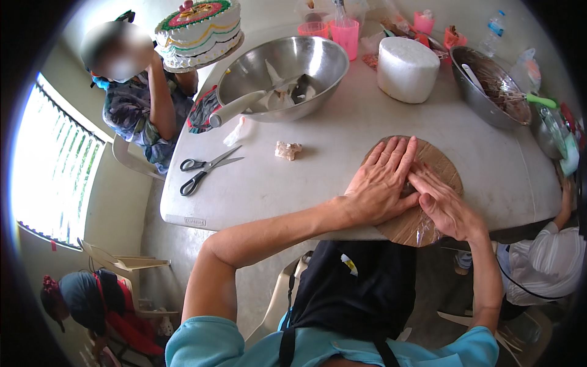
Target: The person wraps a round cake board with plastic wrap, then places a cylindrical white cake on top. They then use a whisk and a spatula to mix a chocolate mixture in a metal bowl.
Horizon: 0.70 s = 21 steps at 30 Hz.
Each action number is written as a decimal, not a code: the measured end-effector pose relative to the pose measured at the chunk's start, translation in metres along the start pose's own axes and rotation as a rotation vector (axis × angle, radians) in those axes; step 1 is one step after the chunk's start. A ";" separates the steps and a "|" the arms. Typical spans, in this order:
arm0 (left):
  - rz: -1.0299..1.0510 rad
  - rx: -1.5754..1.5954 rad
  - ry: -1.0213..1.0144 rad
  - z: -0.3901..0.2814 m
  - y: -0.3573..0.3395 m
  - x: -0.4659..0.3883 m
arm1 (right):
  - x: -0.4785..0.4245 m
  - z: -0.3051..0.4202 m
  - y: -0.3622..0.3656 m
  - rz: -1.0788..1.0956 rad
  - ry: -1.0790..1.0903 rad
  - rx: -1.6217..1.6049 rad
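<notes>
A round brown cardboard cake board lies at the front of the table, its near edge jutting past the tabletop. Shiny clear wrap or tape shows on its near part. My left hand presses flat on the left of the board, fingers pointing away from me. My right hand lies on its right side, fingers slanting towards the left hand, the two touching or nearly so. Whatever is under the palms is hidden. Left of my hands sit a crumpled shiny lump and black-handled scissors with parted blades.
On the table stand a steel bowl holding a handled utensil, a white foam cylinder and a chocolate-smeared bowl with a green-handled whisk. Pink cups stand behind. A person at left holds a decorated cake. Others sit nearby.
</notes>
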<state>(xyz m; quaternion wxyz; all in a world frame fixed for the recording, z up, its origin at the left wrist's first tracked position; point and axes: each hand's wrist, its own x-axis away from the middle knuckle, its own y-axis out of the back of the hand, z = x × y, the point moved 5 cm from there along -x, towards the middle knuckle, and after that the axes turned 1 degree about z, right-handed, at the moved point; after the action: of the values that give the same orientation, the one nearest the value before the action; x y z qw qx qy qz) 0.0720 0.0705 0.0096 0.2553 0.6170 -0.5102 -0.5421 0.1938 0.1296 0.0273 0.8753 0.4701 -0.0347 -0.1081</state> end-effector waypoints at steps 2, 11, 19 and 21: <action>-0.005 -0.001 -0.002 0.000 -0.001 0.001 | 0.007 0.008 0.007 0.036 0.013 -0.152; -0.060 0.098 0.027 0.001 0.000 -0.002 | 0.007 0.015 0.012 -0.333 0.067 0.233; -0.057 0.042 0.000 0.001 0.001 0.000 | -0.002 -0.002 0.028 -0.340 0.049 0.059; -0.036 0.047 0.016 0.000 0.002 -0.001 | -0.008 -0.003 0.026 -0.351 0.094 0.101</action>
<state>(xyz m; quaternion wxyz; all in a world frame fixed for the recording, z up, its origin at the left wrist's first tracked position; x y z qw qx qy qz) 0.0715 0.0710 0.0119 0.2352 0.6363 -0.5096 -0.5293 0.1904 0.1473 0.0472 0.8191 0.5167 0.0832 -0.2351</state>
